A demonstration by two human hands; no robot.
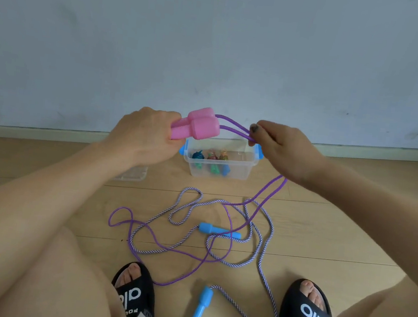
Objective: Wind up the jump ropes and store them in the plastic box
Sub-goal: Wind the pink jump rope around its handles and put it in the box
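The left hand (141,135) has its grip wrapped round the two pink plastic jump-rope handles (196,127), held side by side with their thick ends pointing right. From those ends two strands of thin purple cord (232,126) run across to the right hand (279,150), whose thumb and fingers pinch both strands together. Below that hand the cord drops in a double line to the light wooden floor (324,236) and wanders there in loose loops.

Just behind and under the hands stands the small clear plastic box with blue side clips (219,163), open at the top, close to the pale wall (216,42). Inside lie several bright items, blue, green and orange, probably wound ropes, though they are too small to tell for sure. A clear flat lid (133,174) lies on the floor left of the box, partly hidden by the left forearm.

A second rope, striped purple-and-white braided cord (259,258), lies tangled across the purple cord. One of its light blue plastic handles (219,230) rests in the middle of the tangle; the other light blue handle (198,311) lies between the person's two black slide sandals (305,312).
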